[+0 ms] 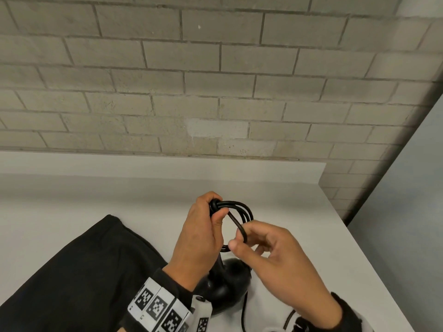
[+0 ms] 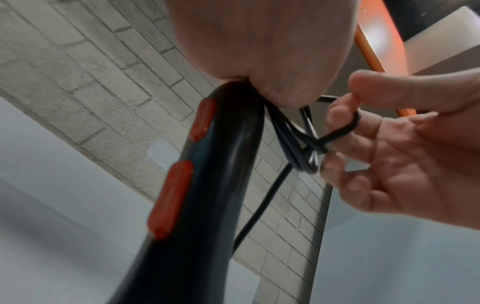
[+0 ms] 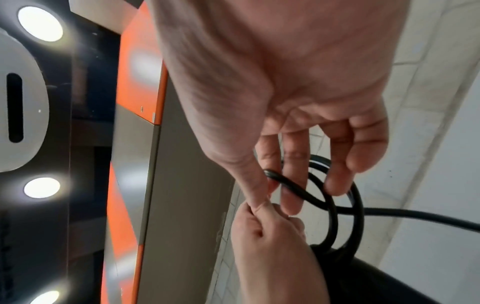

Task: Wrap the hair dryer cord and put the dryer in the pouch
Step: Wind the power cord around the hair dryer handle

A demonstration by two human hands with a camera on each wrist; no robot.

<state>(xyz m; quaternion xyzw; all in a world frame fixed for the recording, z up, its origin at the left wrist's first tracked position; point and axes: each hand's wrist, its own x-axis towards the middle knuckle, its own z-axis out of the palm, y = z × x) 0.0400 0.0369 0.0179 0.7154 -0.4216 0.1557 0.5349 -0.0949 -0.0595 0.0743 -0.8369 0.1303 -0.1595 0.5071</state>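
Observation:
A black hair dryer stands head-down on the white table, its handle pointing up. Two red switches show on the handle in the left wrist view. My left hand grips the top of the handle together with several loops of black cord. My right hand pinches a strand of the cord between thumb and forefinger, close beside the left hand. More cord hangs down toward the table's near edge. The black pouch lies flat to the left.
The white table runs to a grey brick wall behind. Its right edge drops off near a grey panel. Orange-trimmed panels and ceiling lights appear in the right wrist view.

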